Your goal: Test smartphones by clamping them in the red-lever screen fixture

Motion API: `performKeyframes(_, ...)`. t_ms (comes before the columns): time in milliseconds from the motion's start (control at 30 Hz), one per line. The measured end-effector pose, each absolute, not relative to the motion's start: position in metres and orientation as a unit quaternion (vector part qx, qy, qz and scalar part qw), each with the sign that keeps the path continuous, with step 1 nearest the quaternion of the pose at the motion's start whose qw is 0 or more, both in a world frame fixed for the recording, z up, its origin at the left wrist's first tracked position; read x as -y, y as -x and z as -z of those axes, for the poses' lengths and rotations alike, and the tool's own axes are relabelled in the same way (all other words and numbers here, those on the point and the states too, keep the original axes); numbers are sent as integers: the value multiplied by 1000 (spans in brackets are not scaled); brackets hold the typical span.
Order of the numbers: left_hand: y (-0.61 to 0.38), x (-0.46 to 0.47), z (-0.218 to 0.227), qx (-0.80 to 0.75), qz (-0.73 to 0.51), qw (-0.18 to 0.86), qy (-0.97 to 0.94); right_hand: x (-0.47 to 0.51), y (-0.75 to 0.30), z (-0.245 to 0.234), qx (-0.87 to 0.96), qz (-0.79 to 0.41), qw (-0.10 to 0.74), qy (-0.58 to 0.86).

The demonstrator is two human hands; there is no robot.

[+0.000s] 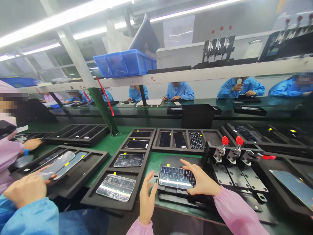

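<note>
A phone screen [176, 177], lit with a grid of dark tiles and bearing a yellow tab at its upper left, lies face up over a black fixture base [179, 198]. My right hand [202, 180] spans its right end, fingers at the far edge and thumb at the near edge. Just left of the screen, my left hand [147, 198] is upright with its fingers apart, holding nothing. Right of my right hand stands a black clamp fixture [234, 163] with red-tipped levers and metal plates.
At left, a foam tray [134, 203] holds several phone screens. Another tray [153, 147] lies behind the fixture base. A co-worker's hand [29, 186] in a blue sleeve holds a screen further left. A blue bin [124, 63] sits on the overhead shelf.
</note>
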State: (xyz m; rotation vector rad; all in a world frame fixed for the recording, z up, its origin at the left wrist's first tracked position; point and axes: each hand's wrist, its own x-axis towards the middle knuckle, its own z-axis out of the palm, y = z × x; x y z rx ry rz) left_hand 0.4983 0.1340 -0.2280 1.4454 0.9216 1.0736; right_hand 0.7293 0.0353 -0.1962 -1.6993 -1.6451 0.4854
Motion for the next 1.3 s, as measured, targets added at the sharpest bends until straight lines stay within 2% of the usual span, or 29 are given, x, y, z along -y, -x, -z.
performKeyframes(167, -504, -151, 243, -385, -407, 508, -654, -36, -739, 210, 651, -202, 340, 647)
performKeyframes(400, -512, -164, 253, -375, -396, 551, -631, -21, -730, 229, 634, -96, 325, 695)
performKeyframes(567, -515, -168, 257, -363, -392, 581, -614, -17, -718, 232, 615, -76, 311, 720)
performKeyframes(800, -516, -169, 263, -370, -396, 593, -595, -11, -713, 238, 563, -70, 386, 728)
performKeyframes(1133, -512, -169, 275, -445, -452, 531, -561, -1, -698, 234, 541, -76, 382, 746)
performKeyframes(1300, -509, -168, 275, -468, -452, 508, -564, 15, -689, 222, 523, -50, 407, 747)
